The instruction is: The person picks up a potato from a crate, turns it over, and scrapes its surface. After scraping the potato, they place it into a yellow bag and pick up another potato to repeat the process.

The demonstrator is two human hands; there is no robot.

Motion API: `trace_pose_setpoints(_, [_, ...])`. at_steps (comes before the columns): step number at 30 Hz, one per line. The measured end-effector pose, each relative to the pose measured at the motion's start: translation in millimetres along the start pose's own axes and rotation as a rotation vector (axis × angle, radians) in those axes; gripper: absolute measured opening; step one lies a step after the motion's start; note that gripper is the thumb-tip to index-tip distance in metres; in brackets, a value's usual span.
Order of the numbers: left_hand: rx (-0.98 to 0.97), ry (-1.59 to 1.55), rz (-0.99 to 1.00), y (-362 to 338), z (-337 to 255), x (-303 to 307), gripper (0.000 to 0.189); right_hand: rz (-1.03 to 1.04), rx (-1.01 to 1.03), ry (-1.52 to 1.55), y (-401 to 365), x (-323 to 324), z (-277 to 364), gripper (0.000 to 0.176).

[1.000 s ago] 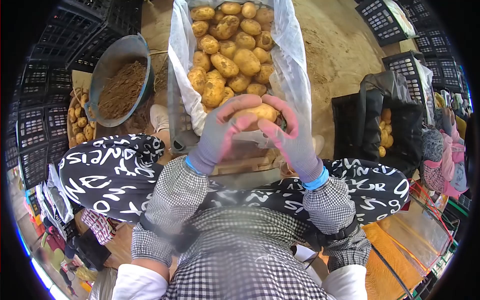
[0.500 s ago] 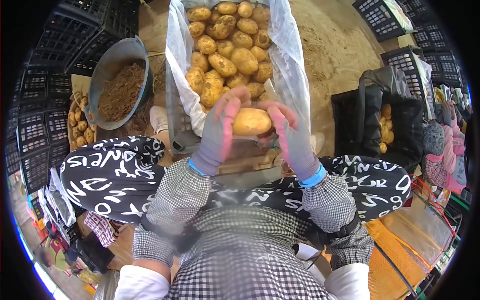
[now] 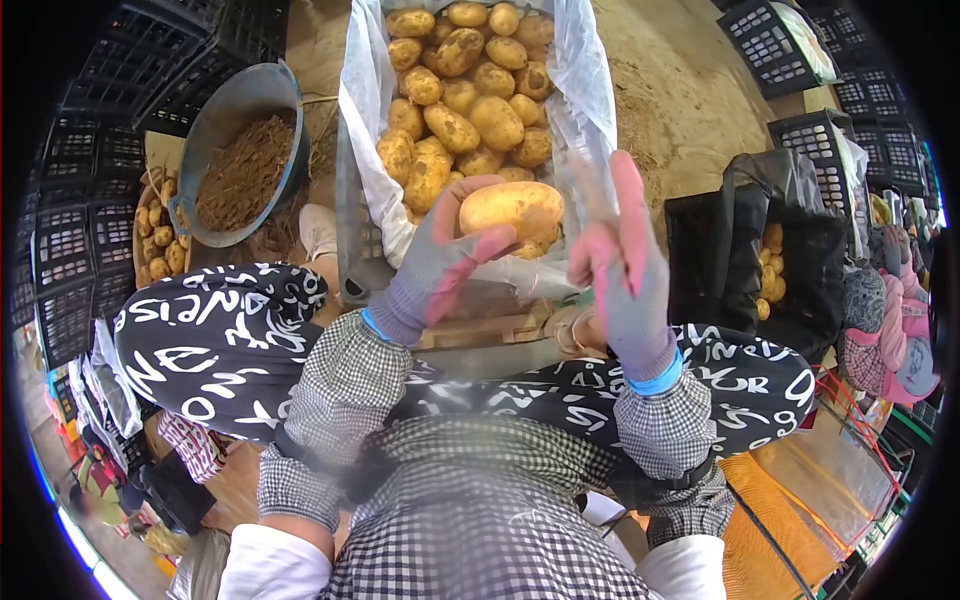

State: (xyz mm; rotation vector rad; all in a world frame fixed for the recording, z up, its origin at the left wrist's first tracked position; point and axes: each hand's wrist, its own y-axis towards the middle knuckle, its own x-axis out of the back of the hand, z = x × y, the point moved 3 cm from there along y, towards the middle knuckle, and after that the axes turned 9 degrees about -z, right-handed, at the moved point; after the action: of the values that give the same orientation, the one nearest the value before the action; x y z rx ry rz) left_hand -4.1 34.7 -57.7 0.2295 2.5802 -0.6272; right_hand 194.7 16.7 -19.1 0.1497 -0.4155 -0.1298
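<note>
My left hand, in a grey and pink glove, holds a pale yellow potato between thumb and fingers, above the near end of a lined crate. My right hand, gloved the same way, is raised to the right of that potato and apart from it. Its fingers are spread, one or more pointing up, with nothing in them. Many soil-marked potatoes fill the crate, which has a white liner folded over its sides.
To the left stand a tub of brown soil and a container of small potatoes. A black bag holding potatoes is at the right. Black crates are stacked at both sides. People sit at the far right.
My hands have moved apart. The right hand has let go of the potato and moved right and up, while the left keeps the potato, now slightly higher.
</note>
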Motion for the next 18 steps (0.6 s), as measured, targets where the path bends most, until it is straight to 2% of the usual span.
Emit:
trace_pose_setpoints(3, [0.018,0.013,-0.002,0.4,4.5,0.9,0.068,0.070,0.021,-0.014,-7.3,-12.4,0.5,0.046])
trace_pose_setpoints(9, [0.078,-0.068,-0.035,3.4,13.2,4.3,0.066,0.181,-0.064,0.067,-18.0,-32.3,-7.0,0.048])
trace_pose_setpoints(11, [0.071,-0.095,-0.042,3.3,13.3,4.5,0.063,0.155,-0.116,0.134,-14.2,-31.1,-8.6,0.048])
trace_pose_setpoints(15, [0.068,-0.174,0.010,0.2,5.1,-5.6,0.057,-0.037,-0.270,0.406,-3.1,-21.7,-4.2,0.050])
trace_pose_setpoints(18, [0.087,-0.223,0.072,0.9,3.6,-5.4,0.055,-0.014,-0.268,0.495,-3.4,-22.6,-10.6,0.049])
